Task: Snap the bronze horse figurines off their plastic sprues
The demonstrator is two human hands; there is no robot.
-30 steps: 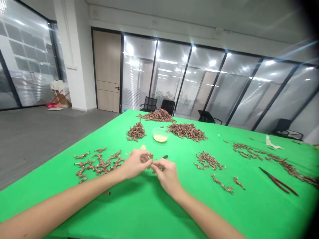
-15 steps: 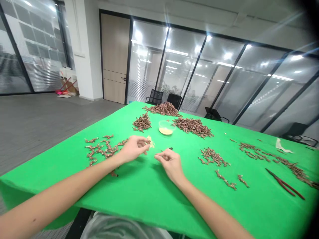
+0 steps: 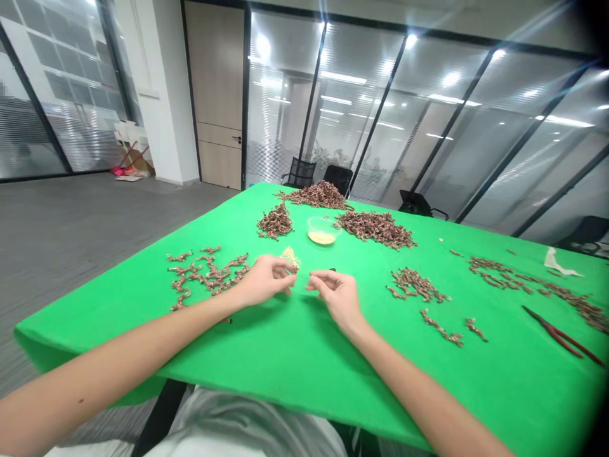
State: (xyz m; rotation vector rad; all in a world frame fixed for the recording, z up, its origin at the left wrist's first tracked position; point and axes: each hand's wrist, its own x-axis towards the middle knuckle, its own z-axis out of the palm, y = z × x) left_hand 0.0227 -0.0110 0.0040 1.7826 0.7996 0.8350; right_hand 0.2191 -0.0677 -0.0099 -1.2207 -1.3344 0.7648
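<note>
My left hand (image 3: 267,279) is closed at the fingertips around a small brown twisted piece (image 3: 294,269), most of it covered by the fingers. Just behind it lies a small heap of pale yellow bits (image 3: 290,254) on the green cloth (image 3: 266,381). Facing it, a short gap away, my right hand (image 3: 337,297) pinches thumb and forefinger together; whatever is between them is too small to make out. A dark tip of some object (image 3: 332,270) shows behind the right fingers. Beyond both hands stands a clear plastic bowl (image 3: 324,230) with yellow bits in its bottom.
Loose brown twisted pieces (image 3: 209,274) lie left of my left forearm. Larger piles (image 3: 375,228) sit around the bowl and at the far edge. More pieces (image 3: 416,284) spread to the right, near red-handled pliers (image 3: 561,336) and a crumpled white scrap (image 3: 557,261).
Both hands have come closer together, the left moving rightward with the brown piece. The camera view has shifted slightly.
</note>
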